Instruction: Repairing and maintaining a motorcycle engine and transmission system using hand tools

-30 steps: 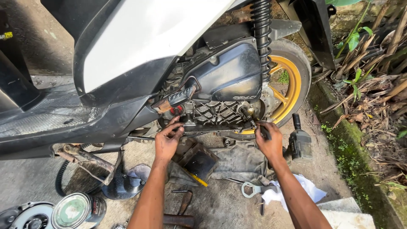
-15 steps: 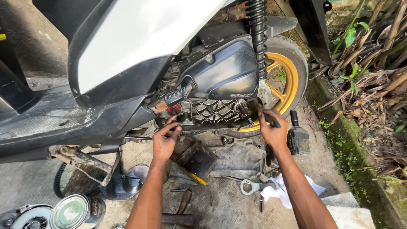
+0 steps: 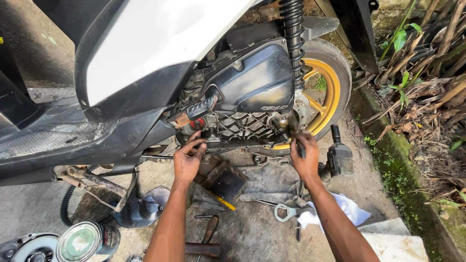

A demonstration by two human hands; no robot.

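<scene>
A white and black scooter (image 3: 145, 53) stands over me with its dark engine casing (image 3: 252, 87) exposed. My left hand (image 3: 188, 160) presses its fingers against the lower front edge of the casing, below a folded footpeg (image 3: 199, 110). My right hand (image 3: 305, 157) grips a small dark tool at the casing's lower rear, next to the yellow rear wheel (image 3: 325, 92). What the tool's tip touches is hidden by my fingers.
A black shock spring (image 3: 293, 34) runs down by the wheel. On the concrete lie a dark rag (image 3: 267, 179), a black tray (image 3: 224, 183), a ring spanner (image 3: 286, 211), a white cloth (image 3: 340, 208), a dark power tool (image 3: 339, 157), a tin (image 3: 85, 241). Dry leaves fill the right side.
The view has shifted slightly closer. My right hand has moved up a little toward the casing's rear lower corner. My left hand stays at the casing's front edge.
</scene>
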